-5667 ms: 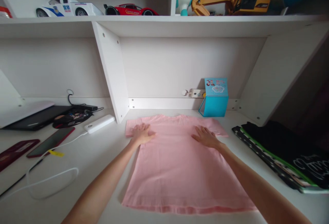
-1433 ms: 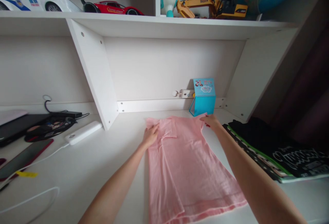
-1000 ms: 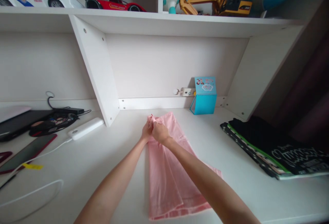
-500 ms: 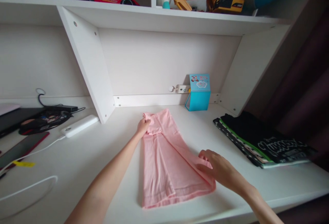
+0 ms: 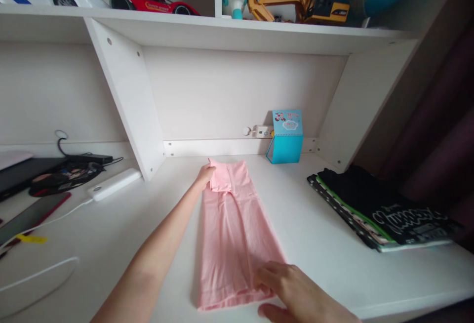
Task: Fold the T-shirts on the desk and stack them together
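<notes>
A pink shirt [image 5: 225, 239] lies on the white desk, folded into a long strip that widens toward me. A short folded flap, probably a sleeve, lies across its far left part. At that far left edge, my left hand [image 5: 206, 175] is closed on the cloth between thumb and fingers. Near the lower right of the hem, my right hand [image 5: 292, 288] rests its bent fingers on the fabric. Its thumb is apart from the fingers, with no cloth seen pinched between them.
Folded dark clothes [image 5: 381, 209] are stacked at the right. A blue desk calendar [image 5: 288, 138] stands at the back near a power socket [image 5: 263, 131]. At the left lie a white power strip [image 5: 114, 184], a phone [image 5: 33, 217] and cables. Toys line the shelf [image 5: 252, 25] above.
My right hand has moved left and nearer to me, bringing the shirt's right side inward and making the strip narrower. It has loosened its hold. My left hand stays at the far edge.
</notes>
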`<state>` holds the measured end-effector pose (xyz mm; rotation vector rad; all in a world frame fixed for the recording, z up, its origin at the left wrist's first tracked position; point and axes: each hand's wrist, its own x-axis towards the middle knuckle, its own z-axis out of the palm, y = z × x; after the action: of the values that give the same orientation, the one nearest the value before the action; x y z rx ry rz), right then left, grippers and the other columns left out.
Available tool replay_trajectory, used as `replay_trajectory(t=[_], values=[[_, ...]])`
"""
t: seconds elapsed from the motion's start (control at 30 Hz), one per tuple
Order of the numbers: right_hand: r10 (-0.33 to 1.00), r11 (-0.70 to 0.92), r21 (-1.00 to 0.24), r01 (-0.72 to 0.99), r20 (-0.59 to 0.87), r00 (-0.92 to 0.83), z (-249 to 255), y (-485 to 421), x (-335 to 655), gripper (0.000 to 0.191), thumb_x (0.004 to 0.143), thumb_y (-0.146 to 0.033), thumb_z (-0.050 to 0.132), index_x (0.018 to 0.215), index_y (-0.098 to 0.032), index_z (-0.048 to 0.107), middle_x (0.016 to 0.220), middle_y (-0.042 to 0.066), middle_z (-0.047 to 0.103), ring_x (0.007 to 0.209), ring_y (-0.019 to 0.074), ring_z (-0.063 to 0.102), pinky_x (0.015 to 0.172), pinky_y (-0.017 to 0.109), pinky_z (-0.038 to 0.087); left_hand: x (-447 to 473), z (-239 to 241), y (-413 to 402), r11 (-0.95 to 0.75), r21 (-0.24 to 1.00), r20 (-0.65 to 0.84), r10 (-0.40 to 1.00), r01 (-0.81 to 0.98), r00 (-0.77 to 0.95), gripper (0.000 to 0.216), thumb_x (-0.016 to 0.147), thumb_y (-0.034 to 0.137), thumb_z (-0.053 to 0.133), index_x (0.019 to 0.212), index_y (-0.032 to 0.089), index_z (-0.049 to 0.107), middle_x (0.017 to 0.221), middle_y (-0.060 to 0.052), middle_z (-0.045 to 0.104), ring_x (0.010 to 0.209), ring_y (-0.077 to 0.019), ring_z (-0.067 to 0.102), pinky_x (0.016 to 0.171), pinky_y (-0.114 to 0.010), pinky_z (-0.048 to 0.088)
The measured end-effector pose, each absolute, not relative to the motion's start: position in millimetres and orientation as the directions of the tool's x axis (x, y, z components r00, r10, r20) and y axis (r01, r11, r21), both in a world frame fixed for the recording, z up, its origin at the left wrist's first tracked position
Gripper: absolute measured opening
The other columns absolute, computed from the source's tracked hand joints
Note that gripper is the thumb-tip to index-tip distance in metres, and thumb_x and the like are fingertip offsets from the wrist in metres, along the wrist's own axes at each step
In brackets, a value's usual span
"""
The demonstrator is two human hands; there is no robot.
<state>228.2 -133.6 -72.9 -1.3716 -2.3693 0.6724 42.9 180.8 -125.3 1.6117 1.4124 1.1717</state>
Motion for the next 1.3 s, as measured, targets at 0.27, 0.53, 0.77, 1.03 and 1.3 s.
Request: replay_trajectory(t=[0.27,0.53,0.77,1.03,1.3], values=[[0.926,0.378,-0.348,0.858,0.132,-0.355,-65.4,19.2,248.0,0.029,0.088,-0.018,0.035,0.107,-0.017,0.057,0.108,0.006,0.061,0.096,0.0139,0.056,0.083,0.022,0.039,33.0,-156.5,166.8,-0.179,0.874,0.235,0.969,0.451,-0.071,0.025,0.072,0.023,0.048,0.093,0.014,0.057,0.078,-0.004,0.061,0.075,-0.0182,0.057,0.067,-0.027,0.043],[0.978,0.202,-0.232,0.951,0.107,-0.182,-118.3,138.2,205.3,0.054,0.089,-0.035,0.036,0.137,-0.011,0.025,0.144,0.011,0.02,0.132,0.019,0.014,0.105,0.037,0.017,34.2,-159.6,170.5,-0.185,0.84,0.258,0.963,0.51,-0.075,0.041,0.076,0.021,0.048,0.116,0.016,0.048,0.092,-0.006,0.061,0.088,-0.0205,0.056,0.076,-0.028,0.042],[0.992,-0.12,-0.231,0.966,0.022,0.128,-141.6,154.8,219.5,0.057,0.09,-0.039,0.027,0.136,-0.005,0.025,0.14,0.022,0.023,0.128,0.0303,0.022,0.097,0.056,0.021,31.8,-160.0,170.5,-0.199,0.849,0.256,0.965,0.49,-0.052,0.058,0.075,0.02,0.049,0.131,0.019,0.034,0.079,0.002,0.059,0.069,-0.013,0.056,0.069,-0.023,0.043],[0.99,-0.08,-0.243,0.967,0.093,0.105,-132.2,182.5,229.5,0.038,0.091,-0.029,0.039,0.128,-0.022,0.037,0.134,0.01,0.035,0.117,0.0217,0.04,0.091,0.041,0.038,31.3,-161.0,172.2,-0.23,0.836,0.261,0.965,0.499,0.008,0.041,0.076,0.015,0.044,0.115,0.017,0.055,0.102,-0.004,0.063,0.091,-0.0176,0.057,0.084,-0.029,0.042],[0.993,-0.117,-0.239,0.964,-0.034,0.112,-123.0,222.4,253.6,0.033,0.086,-0.033,0.05,0.113,-0.015,0.05,0.112,0.007,0.052,0.095,0.0173,0.054,0.079,0.038,0.047,23.5,-153.7,174.8,-0.215,0.913,0.171,0.973,0.346,0.152,0.053,0.073,0.01,0.045,0.126,0.013,0.046,0.13,-0.008,0.046,0.118,-0.0185,0.044,0.099,-0.029,0.032]])
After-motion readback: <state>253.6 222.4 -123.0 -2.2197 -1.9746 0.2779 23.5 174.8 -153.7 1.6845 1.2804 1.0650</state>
